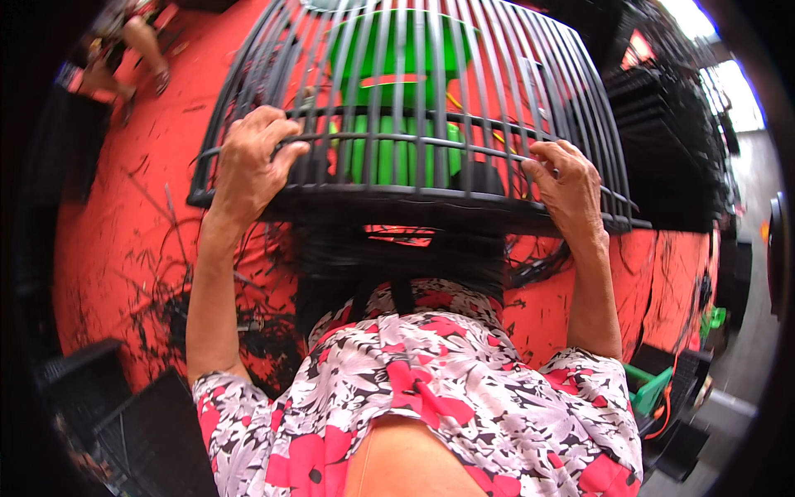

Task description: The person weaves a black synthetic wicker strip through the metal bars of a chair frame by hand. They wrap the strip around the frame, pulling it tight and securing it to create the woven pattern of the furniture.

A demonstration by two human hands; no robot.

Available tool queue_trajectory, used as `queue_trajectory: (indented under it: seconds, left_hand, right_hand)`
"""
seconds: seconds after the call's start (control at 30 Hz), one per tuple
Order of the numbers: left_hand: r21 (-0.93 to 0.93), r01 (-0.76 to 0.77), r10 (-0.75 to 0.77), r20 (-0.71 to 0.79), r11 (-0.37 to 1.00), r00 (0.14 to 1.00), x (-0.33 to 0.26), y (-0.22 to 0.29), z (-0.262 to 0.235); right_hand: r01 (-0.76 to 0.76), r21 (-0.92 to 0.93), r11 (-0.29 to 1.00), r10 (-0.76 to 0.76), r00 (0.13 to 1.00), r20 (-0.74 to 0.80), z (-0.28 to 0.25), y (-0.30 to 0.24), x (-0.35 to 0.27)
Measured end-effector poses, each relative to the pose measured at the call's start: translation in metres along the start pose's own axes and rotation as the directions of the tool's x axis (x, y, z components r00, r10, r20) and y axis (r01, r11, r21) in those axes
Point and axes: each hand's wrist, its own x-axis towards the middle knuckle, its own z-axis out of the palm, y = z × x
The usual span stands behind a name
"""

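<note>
No readable text, numbers or signs — though blur may hide some.

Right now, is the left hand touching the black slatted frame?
Touching: the head view shows the left hand lying on the black slatted frame, no visible gap.

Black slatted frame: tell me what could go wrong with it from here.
The frame might tip or slip if the left hand or the right hand loses its grip on the bars. Fingers curled around those narrow bars could get pinched. The black scraps littering the red floor might snag the frame if it is lowered there.
</note>
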Motion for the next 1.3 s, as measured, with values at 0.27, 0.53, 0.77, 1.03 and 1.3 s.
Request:
queue_trajectory:
  seconds: [0.27,0.53,0.77,1.03,1.3]
  left_hand:
    - [0.007,0.411,-0.395,-0.266,0.912,0.88,-0.047,-0.102,-0.03]
    - [-0.301,0.793,-0.846,-0.111,0.529,0.522,-0.125,-0.169,-0.056]
    - [-0.628,0.706,-0.887,0.054,0.327,0.458,-0.162,-0.129,-0.096]
    - [-0.914,0.406,-0.802,0.23,0.018,0.551,-0.114,-0.114,-0.027]
    - [-0.918,0.395,-0.819,0.19,0.048,0.541,-0.109,-0.136,-0.007]
  right_hand:
    - [-0.45,0.043,0.892,0.422,0.796,-0.433,-0.076,0.127,-0.056]
    - [-0.563,0.527,0.637,0.676,0.736,-0.032,-0.059,0.208,-0.076]
    - [0.136,-0.038,0.99,-0.139,0.987,-0.082,-0.038,0.24,-0.059]
    - [-0.022,0.178,0.984,-0.002,0.991,0.135,0.02,0.092,-0.062]
    - [-0.081,0.193,0.978,0.04,0.977,0.209,0.012,0.101,-0.083]
